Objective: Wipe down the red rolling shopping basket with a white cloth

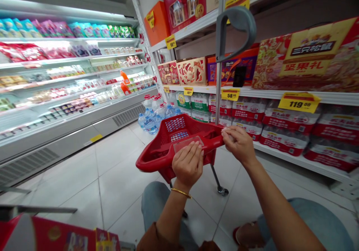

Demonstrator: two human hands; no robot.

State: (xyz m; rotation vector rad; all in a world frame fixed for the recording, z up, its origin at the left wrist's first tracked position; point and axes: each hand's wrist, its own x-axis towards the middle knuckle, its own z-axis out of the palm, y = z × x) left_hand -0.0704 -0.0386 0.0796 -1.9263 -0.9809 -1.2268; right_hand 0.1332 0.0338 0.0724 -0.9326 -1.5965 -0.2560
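A red plastic shopping cart (157, 163) stands in front of my knees, with its handle bar toward me. Across the clear panel on that bar lies my left hand (188, 163), its fingers together and bent over the handle; a gold bangle (181, 193) circles the wrist. My right hand (238, 142) is closed in a pinch at the bar's right end, touching it. Something small and pale shows at those fingertips, too small to name. A metal pole (218, 90) with a grey loop grip (254, 30) rises from the cart's right side.
Shelves on the right carry gift boxes (305, 56) above shrink-wrapped bottle packs (286, 138). Large water bottles (151, 120) stand on the floor beyond the cart. A lit refrigerated display (84, 125) runs along the left. A red box (64, 236) is at bottom left.
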